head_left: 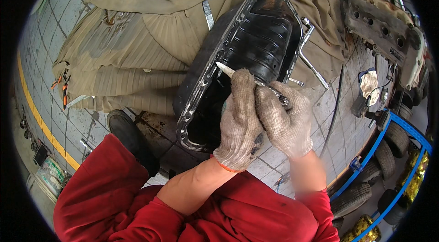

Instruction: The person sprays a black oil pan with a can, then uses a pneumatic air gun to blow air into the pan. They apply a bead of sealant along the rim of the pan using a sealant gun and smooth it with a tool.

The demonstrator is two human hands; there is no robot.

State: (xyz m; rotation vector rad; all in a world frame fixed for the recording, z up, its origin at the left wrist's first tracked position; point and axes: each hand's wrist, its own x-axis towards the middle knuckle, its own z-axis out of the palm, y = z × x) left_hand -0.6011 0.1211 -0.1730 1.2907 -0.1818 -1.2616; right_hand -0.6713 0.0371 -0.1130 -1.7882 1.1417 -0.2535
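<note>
Both my hands wear dirty knit gloves. My left hand [241, 116] is closed round the front of a tube with a pointed white nozzle [224, 69]. My right hand [284, 118] grips the tube's crumpled dark rear end [282, 99]; most of its body is hidden by the gloves. The nozzle tip is over the left rim of a black oil pan [263, 36], close to the flange; whether it touches I cannot tell. Greyish-white smears run along the pan's flange [195, 105]. The pan lies tilted, hollow side up, partly on a khaki cloth [151, 36].
A long-handled socket wrench [313, 67] lies right of the pan. Orange-handled pliers [65, 89] lie at the far left. A dirty engine cover [384, 27] stands at the right, above a blue rack [388, 118] with tyres [352, 198]. My black shoe [130, 137] is left of the pan.
</note>
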